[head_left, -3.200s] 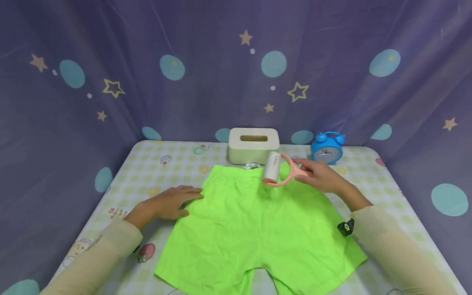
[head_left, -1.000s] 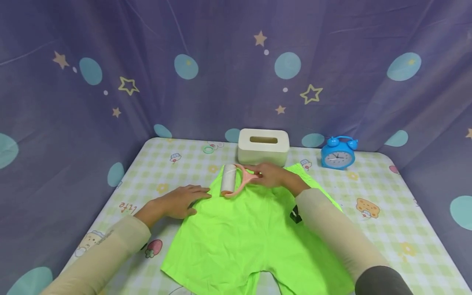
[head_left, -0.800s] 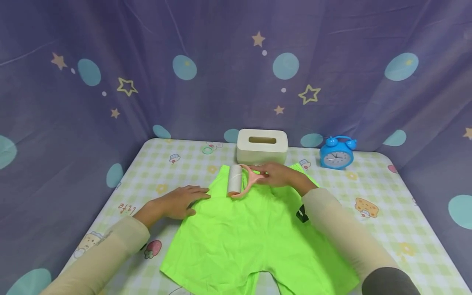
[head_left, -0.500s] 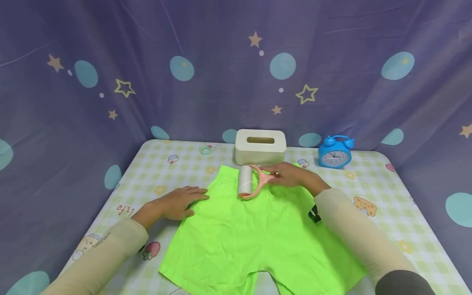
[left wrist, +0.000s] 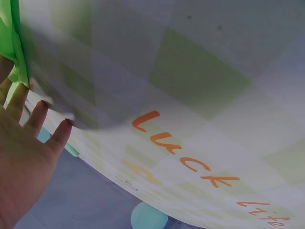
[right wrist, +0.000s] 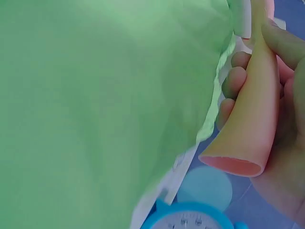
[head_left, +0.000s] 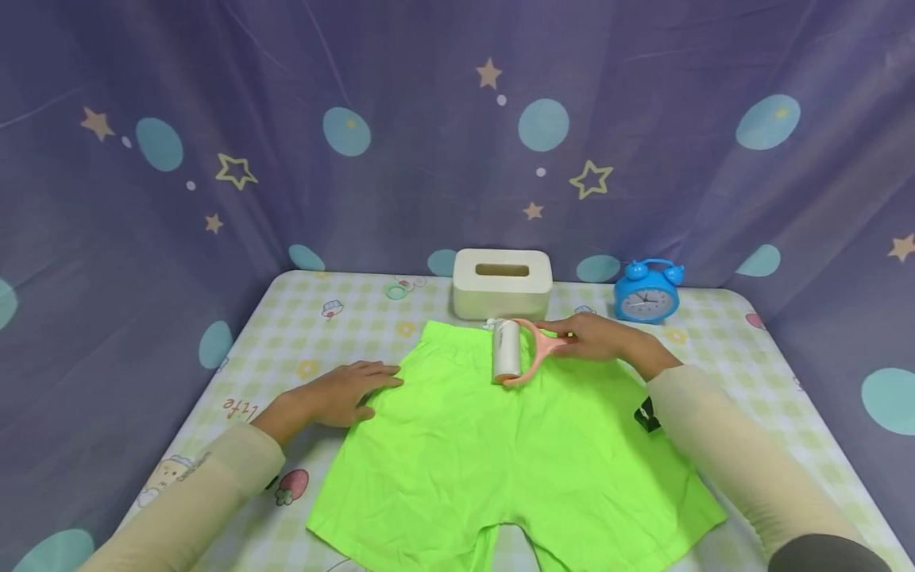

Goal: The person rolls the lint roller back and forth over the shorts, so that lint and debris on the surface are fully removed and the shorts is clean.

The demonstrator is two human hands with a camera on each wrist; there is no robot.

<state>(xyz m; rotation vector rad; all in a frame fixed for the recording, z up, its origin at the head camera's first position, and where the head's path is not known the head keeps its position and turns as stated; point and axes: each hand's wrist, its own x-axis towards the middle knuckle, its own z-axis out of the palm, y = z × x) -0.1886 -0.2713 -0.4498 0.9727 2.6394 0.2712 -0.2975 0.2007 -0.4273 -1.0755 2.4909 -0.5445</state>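
Note:
Bright green shorts (head_left: 443, 445) lie spread on the table, waistband toward the back. My right hand (head_left: 600, 338) grips the pink handle of a lint roller (head_left: 507, 353), whose white roll lies over the waistband near its middle. In the right wrist view, fingers and thumb wrap the flared, hollow handle (right wrist: 252, 114). At the shorts' left edge my left hand (head_left: 350, 393) rests with its fingers extended, fingertips on the cloth. The left wrist view shows that hand (left wrist: 28, 148) with fingers spread beside the green fabric (left wrist: 12, 43).
A cream tissue box (head_left: 502, 294) stands just behind the waistband. To its right is a blue alarm clock (head_left: 646, 294). A small mint-green ring (head_left: 396, 292) lies at the back left on the checked tablecloth (head_left: 286, 349). A purple curtain hangs around the table.
My right hand has carried the lint roller rightward along the waistband, from the left end to near the middle, over the last second. The left hand has stayed on the shorts' edge.

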